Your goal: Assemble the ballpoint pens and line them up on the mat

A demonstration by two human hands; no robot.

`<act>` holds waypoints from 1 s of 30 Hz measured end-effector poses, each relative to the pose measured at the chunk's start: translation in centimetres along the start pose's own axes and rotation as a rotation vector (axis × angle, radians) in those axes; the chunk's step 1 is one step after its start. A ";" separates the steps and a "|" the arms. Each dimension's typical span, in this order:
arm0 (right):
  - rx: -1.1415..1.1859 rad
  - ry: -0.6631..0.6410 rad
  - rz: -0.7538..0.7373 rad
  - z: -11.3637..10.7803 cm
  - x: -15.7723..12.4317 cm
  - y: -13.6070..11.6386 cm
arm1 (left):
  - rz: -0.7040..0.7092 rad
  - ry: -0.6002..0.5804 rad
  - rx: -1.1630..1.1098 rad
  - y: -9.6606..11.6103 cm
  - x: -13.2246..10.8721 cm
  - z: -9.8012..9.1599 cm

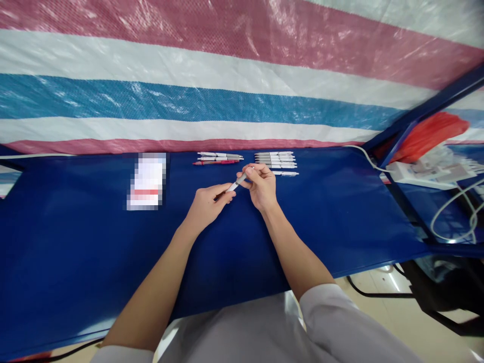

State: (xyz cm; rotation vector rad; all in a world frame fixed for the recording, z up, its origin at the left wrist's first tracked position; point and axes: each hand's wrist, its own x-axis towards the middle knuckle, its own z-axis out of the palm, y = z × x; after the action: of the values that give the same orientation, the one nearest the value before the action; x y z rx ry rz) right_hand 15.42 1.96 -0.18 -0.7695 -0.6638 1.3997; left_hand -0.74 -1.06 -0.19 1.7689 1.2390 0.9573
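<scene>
A white pen with a grey grip is held slantwise over the table between both hands. My left hand is closed round its lower left end. The fingers of my right hand pinch the upper right end, near the tip. Just behind the hands lies a small group of pens, with a red pen at its front. To the right, a row of several white and grey pens lies side by side, and one clear-white pen sits a little in front, partly behind my right hand.
A blurred-out white sheet or packet lies left on the blue table. Striped plastic sheeting hangs behind. At right are a blue metal frame, a red bag, white power strips and a looped white cable.
</scene>
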 end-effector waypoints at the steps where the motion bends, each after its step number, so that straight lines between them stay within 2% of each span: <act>1: 0.004 0.006 -0.011 0.1 0.0 0.0 | 0.042 0.041 0.053 -0.2 0.0 0.2; 3: 0.008 0.010 -0.020 0.1 0.0 0.0 | 0.072 0.075 0.088 -0.4 0.0 0.3; 5: 0.001 -0.002 -0.010 0.1 0.0 -0.1 | 0.021 0.038 0.029 -0.4 0.0 0.2; 12: -0.003 -0.171 0.070 -0.3 -0.4 -0.3 | -0.180 -0.307 -0.362 1.0 0.1 -1.3; 16: 0.040 -0.180 0.068 -0.3 -0.5 -0.2 | -0.243 -0.394 -0.455 1.0 0.1 -1.7; 18: 0.042 -0.146 0.071 -0.2 -0.3 -0.1 | -0.237 -0.376 -0.431 0.8 0.1 -1.6; 20: 0.028 -0.092 0.071 -0.1 -0.1 0.0 | -0.200 -0.306 -0.350 0.5 0.2 -1.4; 26: -0.043 0.083 -0.002 0.4 0.3 0.4 | 0.007 0.042 0.059 -0.1 0.3 -0.1; 28: -0.055 0.088 -0.012 0.4 0.2 0.3 | -0.009 0.046 0.049 0.0 0.4 0.1; 30: -0.052 0.056 -0.004 0.3 0.2 0.2 | -0.072 -0.021 -0.050 0.3 0.4 -0.1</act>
State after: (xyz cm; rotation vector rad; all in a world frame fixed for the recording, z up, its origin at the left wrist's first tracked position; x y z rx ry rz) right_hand 15.04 2.16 -0.14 -0.8447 -0.6597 1.3570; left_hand -0.61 -0.70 0.13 1.6803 1.2459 0.9189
